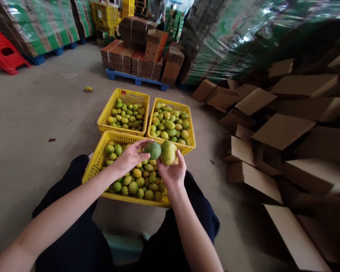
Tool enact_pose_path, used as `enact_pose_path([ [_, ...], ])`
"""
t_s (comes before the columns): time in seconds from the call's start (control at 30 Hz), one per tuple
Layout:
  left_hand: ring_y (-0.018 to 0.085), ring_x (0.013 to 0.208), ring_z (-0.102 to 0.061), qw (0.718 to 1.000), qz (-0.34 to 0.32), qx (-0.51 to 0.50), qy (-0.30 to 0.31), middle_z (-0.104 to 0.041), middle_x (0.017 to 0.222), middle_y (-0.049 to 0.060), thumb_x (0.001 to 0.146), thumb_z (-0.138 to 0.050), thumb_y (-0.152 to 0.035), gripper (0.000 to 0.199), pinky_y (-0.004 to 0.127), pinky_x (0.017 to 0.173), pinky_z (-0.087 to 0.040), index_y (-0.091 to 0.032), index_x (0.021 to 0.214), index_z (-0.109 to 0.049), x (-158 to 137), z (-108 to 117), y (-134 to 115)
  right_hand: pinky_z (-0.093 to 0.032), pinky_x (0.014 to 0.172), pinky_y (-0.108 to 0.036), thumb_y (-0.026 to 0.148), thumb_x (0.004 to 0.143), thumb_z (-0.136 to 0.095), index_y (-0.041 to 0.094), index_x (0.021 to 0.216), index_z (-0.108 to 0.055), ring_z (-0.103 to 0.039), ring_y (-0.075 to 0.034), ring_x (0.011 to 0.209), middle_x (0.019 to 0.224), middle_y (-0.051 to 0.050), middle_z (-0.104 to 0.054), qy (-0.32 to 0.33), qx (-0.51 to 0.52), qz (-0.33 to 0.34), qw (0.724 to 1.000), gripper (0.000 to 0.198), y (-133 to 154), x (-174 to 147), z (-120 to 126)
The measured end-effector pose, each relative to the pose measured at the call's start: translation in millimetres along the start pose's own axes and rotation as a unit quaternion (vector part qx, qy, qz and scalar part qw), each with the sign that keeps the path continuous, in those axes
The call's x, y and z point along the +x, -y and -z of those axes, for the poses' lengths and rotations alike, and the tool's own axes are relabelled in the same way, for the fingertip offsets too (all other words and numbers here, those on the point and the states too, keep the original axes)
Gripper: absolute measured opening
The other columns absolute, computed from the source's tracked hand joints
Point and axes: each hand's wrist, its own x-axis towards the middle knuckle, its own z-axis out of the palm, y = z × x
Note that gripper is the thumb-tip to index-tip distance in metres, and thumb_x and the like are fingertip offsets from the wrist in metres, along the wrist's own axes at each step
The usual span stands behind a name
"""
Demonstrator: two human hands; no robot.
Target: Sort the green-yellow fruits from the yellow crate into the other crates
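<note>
My left hand (133, 155) grips a round, dark green fruit (153, 150) between its fingers and thumb. Beside it, my right hand (174, 170) is closed around a larger, paler yellow-green fruit (168, 152). Both fruits are held up side by side over the front yellow crate (98, 156), very close together. That crate, between my knees, is full of green and yellow fruit (133, 187) whose exact kind I cannot make out. My forearms and hands hide part of its contents.
Two more yellow crates of fruit, a left one (102, 121) and a right one (193, 132), stand behind. A loose yellow fruit (88, 89) lies on the floor. Cardboard boxes (283, 128) pile up at right. Flattened cartons sit on a blue pallet (137, 80); a red stool (5, 53) is far left.
</note>
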Motion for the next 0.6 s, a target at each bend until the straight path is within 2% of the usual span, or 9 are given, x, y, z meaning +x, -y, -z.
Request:
enact_pose_path([
  [0.1,0.024,0.115,-0.061,0.998,-0.023,0.048,0.013,-0.069,0.120,0.006,0.065,-0.086,-0.018,0.052,0.037,0.103,-0.045,-0.021,0.114,-0.071,2,0,4,-0.056,0.087,-0.037,0.041,0.081,-0.067,0.023,0.097,-0.071,-0.069,-0.021,0.096,0.095,-0.002,-0.076,0.002,-0.025,0.003,1.000,0.025,-4,0,0],
  [0.3,0.022,0.102,-0.065,0.992,-0.025,0.121,0.032,-0.070,0.116,0.006,0.062,-0.089,-0.021,0.057,0.035,0.092,-0.051,-0.023,0.115,-0.070,-3,2,0,-0.054,0.084,-0.037,0.049,0.078,-0.066,0.024,0.093,-0.071,-0.067,-0.023,0.097,0.095,-0.002,-0.074,-0.005,-0.064,0.035,0.997,0.030,-9,-2,1],
  [0.37,0.022,0.103,-0.065,0.992,-0.029,0.119,0.017,-0.071,0.116,0.007,0.064,-0.089,-0.027,0.053,0.034,0.093,-0.050,-0.021,0.114,-0.071,-4,4,-3,-0.054,0.079,-0.036,0.049,0.074,-0.070,0.025,0.094,-0.070,-0.066,-0.023,0.096,0.097,-0.002,-0.074,0.017,-0.103,0.057,0.993,0.032,-9,-3,3],
  [0.47,0.024,0.104,-0.066,0.995,-0.009,0.095,-0.014,-0.070,0.115,0.009,0.066,-0.086,-0.043,0.054,0.035,0.091,-0.051,-0.018,0.111,-0.071,-1,9,-5,-0.053,0.071,-0.032,0.041,0.063,-0.081,0.027,0.100,-0.068,-0.065,-0.021,0.086,0.097,0.000,-0.072,0.063,-0.180,0.076,0.979,0.042,-11,-4,5],
  [0.53,0.025,0.101,-0.067,0.996,0.006,0.087,-0.033,-0.071,0.110,0.010,0.065,-0.084,-0.053,0.060,0.034,0.085,-0.053,-0.015,0.108,-0.071,2,14,-5,-0.053,0.074,-0.031,0.036,0.057,-0.086,0.028,0.103,-0.066,-0.065,-0.019,0.084,0.096,0.001,-0.072,0.071,-0.229,0.081,0.967,0.051,-13,-4,6],
  [0.6,0.023,0.094,-0.068,0.995,0.016,0.091,-0.049,-0.073,0.102,0.011,0.062,-0.083,-0.059,0.063,0.032,0.079,-0.054,-0.013,0.105,-0.071,4,17,-6,-0.054,0.082,-0.035,0.039,0.057,-0.087,0.026,0.103,-0.067,-0.065,-0.021,0.089,0.098,0.000,-0.072,0.055,-0.269,0.086,0.958,0.052,-16,-4,7],
])
